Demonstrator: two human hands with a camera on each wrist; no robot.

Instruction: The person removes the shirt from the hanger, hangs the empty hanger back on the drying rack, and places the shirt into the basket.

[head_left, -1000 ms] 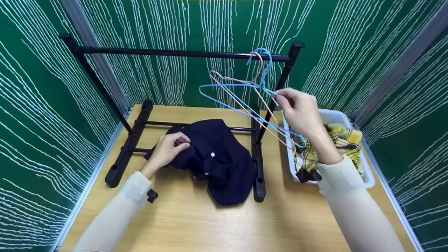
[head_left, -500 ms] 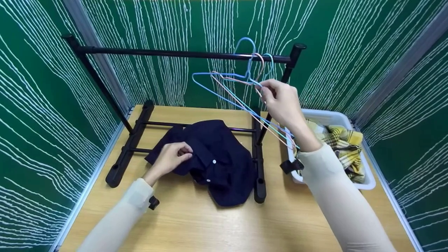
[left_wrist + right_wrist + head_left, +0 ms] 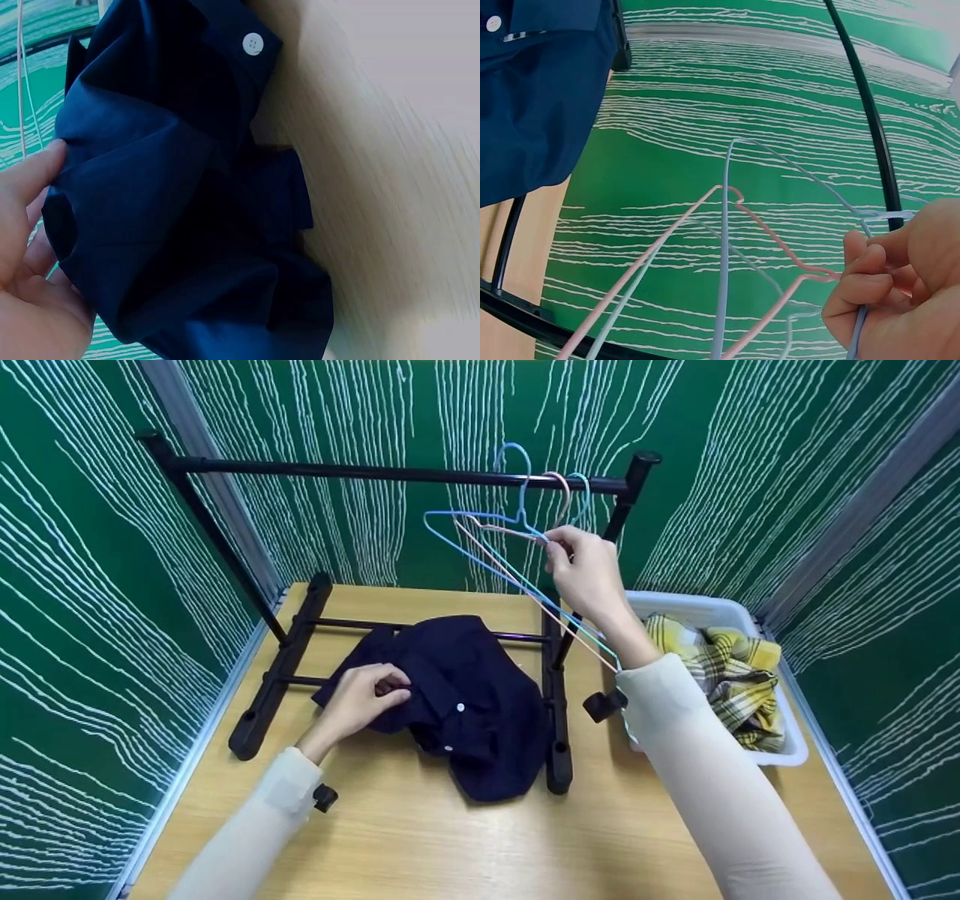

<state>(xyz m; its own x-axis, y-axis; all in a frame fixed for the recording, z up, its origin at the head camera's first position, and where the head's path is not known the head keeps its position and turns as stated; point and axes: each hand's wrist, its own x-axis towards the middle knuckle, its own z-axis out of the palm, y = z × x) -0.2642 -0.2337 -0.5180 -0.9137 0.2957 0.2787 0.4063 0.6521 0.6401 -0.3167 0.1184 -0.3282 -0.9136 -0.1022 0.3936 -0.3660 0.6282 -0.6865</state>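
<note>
My right hand (image 3: 589, 574) pinches the shoulder of a blue wire hanger (image 3: 450, 534), whose hook loops over the rack's black top bar. Just to its right, a pink hanger (image 3: 564, 489) and a turquoise hanger (image 3: 585, 495) hang from the same bar. In the right wrist view the blue hanger (image 3: 724, 247) passes between thumb and fingers. My left hand (image 3: 360, 699) pinches the edge of a crumpled navy shirt (image 3: 487, 735) with white buttons. In the left wrist view the shirt (image 3: 142, 195) hangs in folds from thumb and fingers.
A black clothes rack (image 3: 337, 472) stands on the wooden table (image 3: 465, 847), its feet either side of the shirt. At right, a white plastic basket (image 3: 795, 750) holds a yellow plaid garment (image 3: 739, 682). Green walls (image 3: 757, 510) with white streaks enclose the table.
My right hand has moved left, and the blue hanger's hook has shifted left along the bar, away from the pink and turquoise ones. My left hand stays at the shirt, which has shifted slightly.
</note>
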